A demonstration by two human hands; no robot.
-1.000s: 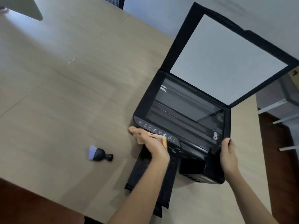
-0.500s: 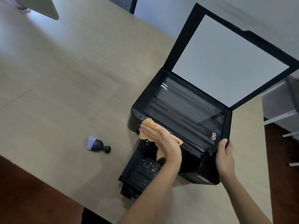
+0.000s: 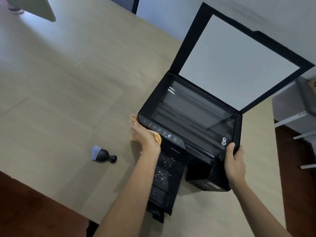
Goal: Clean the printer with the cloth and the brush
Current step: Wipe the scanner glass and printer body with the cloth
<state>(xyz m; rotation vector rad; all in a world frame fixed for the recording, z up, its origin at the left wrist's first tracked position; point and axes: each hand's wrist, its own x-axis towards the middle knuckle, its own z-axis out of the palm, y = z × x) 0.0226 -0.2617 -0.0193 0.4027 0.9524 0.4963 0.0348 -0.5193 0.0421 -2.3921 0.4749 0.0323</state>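
Observation:
A black printer stands on the wooden table with its scanner lid raised. My left hand presses an orange cloth with flat fingers against the printer's front left corner, beside the control panel. My right hand grips the printer's front right corner, thumb on top. The output tray sticks out toward me and is speckled with white crumbs. A small black brush with pale blue bristles lies on the table left of the printer.
The beige table stretches far left and back; its near edge runs diagonally at lower left. A monitor base sits at the far left corner. A chair back shows behind the table, grey shelving to the right.
My left hand with the cloth slid from the control panel's middle back to the printer's front left corner. The right hand kept its grip on the right corner.

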